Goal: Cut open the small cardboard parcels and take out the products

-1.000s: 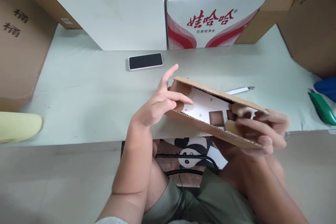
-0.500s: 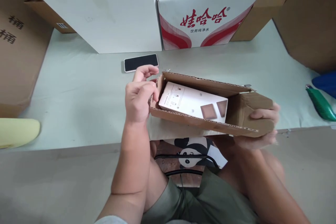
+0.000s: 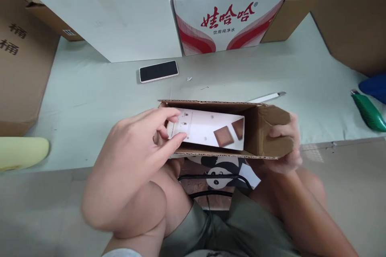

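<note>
A narrow brown cardboard box [image 3: 256,126], its top open, is tilted at the table's front edge. Inside lies a smaller white carton [image 3: 202,126] printed with brown squares and small line drawings. My right hand [image 3: 288,144] grips the cardboard box at its right end, fingers over the flap. My left hand [image 3: 138,148] reaches over the left end, its thumb and fingers apart across the white carton's end; whether they press on it I cannot tell. Behind the cardboard box lies a slim white tool [image 3: 267,97] with a metal tip, partly hidden.
A phone [image 3: 159,71] lies on the pale green table [image 3: 99,100]. White boxes [image 3: 120,20] and a red-and-white water carton [image 3: 223,16] stand at the back. To the right is a green-handled object [image 3: 369,114]; at the left edge, a yellow-green object [image 3: 24,152].
My left hand has let go of the cardboard box's left edge and moved over the white carton's end. The cardboard box has shifted left and nearer, uncovering the slim white tool.
</note>
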Demonstrator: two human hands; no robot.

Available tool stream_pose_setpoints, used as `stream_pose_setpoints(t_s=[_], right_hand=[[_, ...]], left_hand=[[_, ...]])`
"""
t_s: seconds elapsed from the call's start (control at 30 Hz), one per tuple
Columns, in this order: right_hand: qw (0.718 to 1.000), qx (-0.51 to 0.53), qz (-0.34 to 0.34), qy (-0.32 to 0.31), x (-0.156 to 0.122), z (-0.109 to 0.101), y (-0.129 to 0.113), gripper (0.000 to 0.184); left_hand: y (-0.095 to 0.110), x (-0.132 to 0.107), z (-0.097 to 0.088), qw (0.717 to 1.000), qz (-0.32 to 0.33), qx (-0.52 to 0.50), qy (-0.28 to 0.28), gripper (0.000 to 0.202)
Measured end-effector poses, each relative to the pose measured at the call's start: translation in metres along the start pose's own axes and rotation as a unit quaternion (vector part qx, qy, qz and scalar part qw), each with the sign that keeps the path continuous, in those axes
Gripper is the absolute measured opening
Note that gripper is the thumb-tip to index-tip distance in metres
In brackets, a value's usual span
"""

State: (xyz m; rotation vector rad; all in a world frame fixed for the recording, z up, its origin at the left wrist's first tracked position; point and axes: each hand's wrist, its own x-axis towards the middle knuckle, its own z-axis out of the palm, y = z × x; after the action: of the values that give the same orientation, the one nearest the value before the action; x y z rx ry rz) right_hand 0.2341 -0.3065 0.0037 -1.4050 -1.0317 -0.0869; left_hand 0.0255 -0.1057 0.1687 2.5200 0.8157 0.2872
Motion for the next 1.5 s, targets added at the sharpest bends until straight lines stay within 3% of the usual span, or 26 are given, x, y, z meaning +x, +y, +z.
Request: stream_pose_setpoints(t_s=[0.1,0.2,0.4,0.57,0.77,0.93,1.1,1.27,1.5], right_hand=[[0.998,0.043,-0.024,0.04,0.003,0.01,-0.003,0.045],[0.998,0.051,-0.017,0.014,0.002,0.01,-0.001,0.045],[0.993,0.103,-0.006,-0.057,-0.008,-0.003,0.006,0.04],[0.985,0.09,-0.053,-0.138,-0.015,-0.003,0.008,0.052],[0.979,0.084,-0.036,-0.185,-0.024,0.004,0.019,0.07],[0.986,0.056,-0.054,-0.149,-0.025,0.006,0.025,0.073],[0.989,0.062,-0.093,-0.095,-0.024,0.009,0.024,0.077],[0.993,0.012,-0.072,-0.09,-0.029,0.016,0.019,0.079],[0.992,-0.029,-0.08,-0.09,-0.03,0.02,0.018,0.079]], left_hand=[[0.006,0.002,-0.002,0.992,-0.093,0.079,-0.035,0.025],[0.021,0.009,-0.003,0.974,-0.161,0.148,-0.065,0.033],[0.063,0.032,0.002,0.902,-0.207,0.328,-0.19,0.057],[0.077,0.051,0.017,0.869,-0.251,0.364,-0.22,0.077],[0.08,0.05,0.03,0.901,-0.23,0.317,-0.184,0.072],[0.086,0.042,0.026,0.931,-0.196,0.28,-0.127,0.053],[0.109,0.027,0.008,0.96,-0.138,0.242,-0.039,0.048],[0.125,0.019,0.001,0.976,-0.086,0.192,-0.047,0.045],[0.108,0.024,0.001,0.98,-0.073,0.175,-0.056,0.053]])
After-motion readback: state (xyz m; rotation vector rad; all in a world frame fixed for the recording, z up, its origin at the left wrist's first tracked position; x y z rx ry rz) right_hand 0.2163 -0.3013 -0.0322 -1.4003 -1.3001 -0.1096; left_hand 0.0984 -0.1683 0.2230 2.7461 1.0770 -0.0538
